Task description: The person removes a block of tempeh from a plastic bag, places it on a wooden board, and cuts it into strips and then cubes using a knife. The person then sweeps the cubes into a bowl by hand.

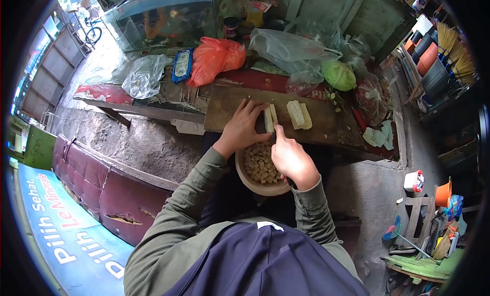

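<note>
On a wooden cutting board (229, 104) lie pale strips that look like tempeh (270, 118). My left hand (241, 126) steadies them from the left, fingertips at their far end and thumb at the near end. My right hand (294, 160) grips a knife (274, 136), its index finger stretched along the top; most of the blade and handle is hidden. To the right on the board rests another cut piece of tempeh (298, 115). Below the board's near edge, a bowl (244, 180) holds many small tempeh cubes (261, 163).
Behind the board are a cabbage (338, 75), a clear plastic bag (291, 48) and a red plastic bag (217, 60). A blue-edged pack (182, 65) lies farther left. A fish tank (163, 22) stands at the back. Red-handled tool (359, 120) lies at the board's right.
</note>
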Motion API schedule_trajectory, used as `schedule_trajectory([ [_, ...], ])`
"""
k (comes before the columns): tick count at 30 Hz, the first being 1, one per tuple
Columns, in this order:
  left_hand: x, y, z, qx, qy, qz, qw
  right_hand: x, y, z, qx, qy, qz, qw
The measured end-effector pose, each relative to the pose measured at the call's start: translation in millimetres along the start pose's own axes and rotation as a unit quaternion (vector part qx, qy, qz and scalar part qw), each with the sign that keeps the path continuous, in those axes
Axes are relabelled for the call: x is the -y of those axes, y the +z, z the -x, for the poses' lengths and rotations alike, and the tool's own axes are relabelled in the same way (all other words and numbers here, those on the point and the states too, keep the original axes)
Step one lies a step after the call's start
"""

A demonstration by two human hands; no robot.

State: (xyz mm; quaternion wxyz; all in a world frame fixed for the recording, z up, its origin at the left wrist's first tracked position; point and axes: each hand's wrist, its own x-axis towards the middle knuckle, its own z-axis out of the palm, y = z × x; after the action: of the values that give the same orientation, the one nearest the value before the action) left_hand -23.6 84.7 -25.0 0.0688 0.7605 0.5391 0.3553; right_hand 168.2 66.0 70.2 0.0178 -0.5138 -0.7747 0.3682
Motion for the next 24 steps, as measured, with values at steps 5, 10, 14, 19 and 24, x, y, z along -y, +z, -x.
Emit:
schedule_trajectory([
  [5, -0.2, 0.2, 1.4, -0.001, 0.003, -0.010, 1.000, -7.2, 9.4, 7.0, -0.040, -0.042, 0.041, 0.997],
  [10, -2.8, -1.6, 0.9, 0.007, -0.012, 0.005, 1.000, -12.4, 12.8, 5.2, -0.056, -0.053, 0.043, 0.996],
  [14, -3.3, -2.4, 1.1, 0.011, -0.009, -0.001, 1.000, -11.1, 6.7, 8.4, -0.030, -0.037, 0.018, 0.999],
  [19, -2.6, -0.9, 1.0, -0.007, 0.000, 0.002, 1.000, -10.1, 12.5, 17.9, -0.053, -0.051, 0.050, 0.996],
  [24, -0.2, -11.5, 0.0, 0.028, -0.002, 0.034, 0.999, -8.0, 15.6, 16.5, -0.056, -0.019, 0.023, 0.998],
])
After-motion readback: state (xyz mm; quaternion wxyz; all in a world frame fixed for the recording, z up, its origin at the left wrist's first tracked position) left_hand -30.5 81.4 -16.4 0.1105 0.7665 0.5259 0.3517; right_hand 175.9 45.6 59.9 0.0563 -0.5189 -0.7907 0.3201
